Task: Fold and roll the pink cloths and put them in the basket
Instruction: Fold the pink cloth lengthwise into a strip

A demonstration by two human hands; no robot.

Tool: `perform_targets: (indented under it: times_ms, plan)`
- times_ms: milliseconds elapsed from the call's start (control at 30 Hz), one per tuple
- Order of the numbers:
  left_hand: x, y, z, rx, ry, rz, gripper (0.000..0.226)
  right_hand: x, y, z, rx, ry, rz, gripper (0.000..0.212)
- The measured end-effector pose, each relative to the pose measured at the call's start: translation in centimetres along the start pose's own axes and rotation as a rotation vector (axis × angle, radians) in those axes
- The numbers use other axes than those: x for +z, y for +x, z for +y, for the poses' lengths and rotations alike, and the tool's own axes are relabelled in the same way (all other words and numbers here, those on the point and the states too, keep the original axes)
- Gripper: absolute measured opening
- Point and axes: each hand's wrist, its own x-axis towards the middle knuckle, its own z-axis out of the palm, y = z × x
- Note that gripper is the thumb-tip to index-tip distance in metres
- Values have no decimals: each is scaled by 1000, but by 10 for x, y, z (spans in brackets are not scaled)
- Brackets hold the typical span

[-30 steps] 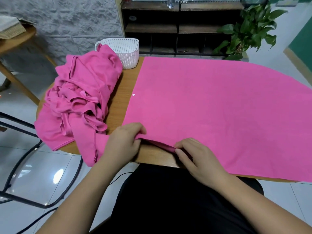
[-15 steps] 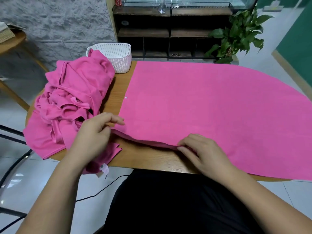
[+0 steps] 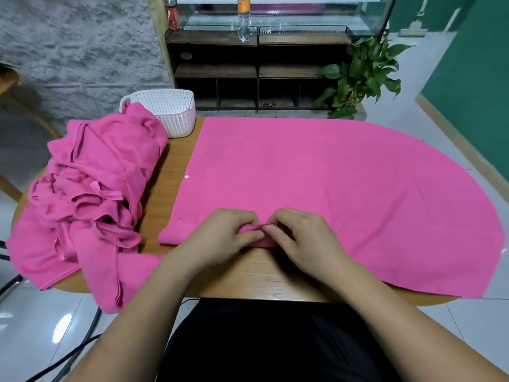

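Along the near edge of the tabletop [image 3: 256, 279], the left hand [image 3: 223, 235] and the right hand [image 3: 301, 239] are working close together, their fingertips almost meeting. Both are curling their fingers round a bunched fold in the hem of the large pink cloth [image 3: 330, 183]. The left hand is pinching the fold from the left and the right hand is gripping it from the right, so neither hand is lying flat.

Left of the hands, a short stretch of the same hem is lying turned over on itself as a narrow roll [image 3: 175, 235], ending at the cloth's near left corner. The rest of this cloth is lying flat and smooth over the middle and right side of the tabletop. It is reaching to the far edge and hanging a little over the right edge. A small white snap [image 3: 186, 177] is showing on its left border.

A heap of pink cloths [image 3: 91, 194] is sitting crumpled on the left side of the tabletop, well apart from the hands. It is spilling over the left edge, and one length is hanging down past the near left edge. A strip of bare wood is separating the heap from the flat cloth.

The white basket [image 3: 170, 108] is standing at the far left of the tabletop. The top of the heap is leaning against its left side, and its right side is standing just beside the far left corner of the flat cloth.

Beyond the table, a dark shelf unit [image 3: 256, 75] is standing against the wall with a clear bottle [image 3: 243, 22] on top. A green plant [image 3: 363, 73] is standing to its right. A black cable [image 3: 63, 359] is trailing across the floor at the near left.
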Motion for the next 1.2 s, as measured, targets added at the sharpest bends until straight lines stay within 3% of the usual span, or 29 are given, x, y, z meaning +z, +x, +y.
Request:
perform_targets:
  times_ms: [267,400,533,667,767,900,967,1033,1100,1200]
  plan:
    - [-8,6,-44,-44,-65,185,25,-35,-27,50,97,-260,-114,16]
    - [-11,11,-60,-61,-31,318,20,-65,-51,87,286,-359,-18,31]
    - [-9,23,-62,-63,-52,351,27,-81,-62,110,335,-282,85,32]
    - [-7,26,-57,-190,-228,252,42,-86,-59,107,393,-42,177,32]
    - [-13,19,-51,-201,-414,39,50,-93,-57,105,402,-12,148,23]
    - [-36,5,-54,-253,-577,-134,48,-123,-54,91,403,25,-132,16]
    - [-51,-2,-53,-254,-526,-225,55,-139,-52,79,415,139,-289,20]
    - [-62,-4,-48,-231,-496,-301,49,-151,-44,74,420,186,-340,20]
    - [-71,3,-42,-241,-466,-289,44,-158,-30,75,391,149,-291,20]
    - [-81,32,-50,-220,-255,-75,66,-155,3,93,309,-55,-129,23]
